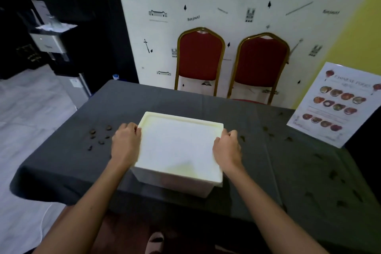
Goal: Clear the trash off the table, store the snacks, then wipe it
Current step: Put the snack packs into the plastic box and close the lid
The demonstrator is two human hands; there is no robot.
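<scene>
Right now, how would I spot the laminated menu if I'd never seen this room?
Start at the dark grey cloth-covered table; look to its far right edge, beside the yellow wall. There leans a glossy white laminated menu sheet, the only thing printed with rows of round food photos.

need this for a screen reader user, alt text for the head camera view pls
A person's left hand and right hand grip opposite edges of a lidded white box on a table with a dark grey cloth. Small brown scraps dot the cloth, and a food menu leans at the far right.
</scene>
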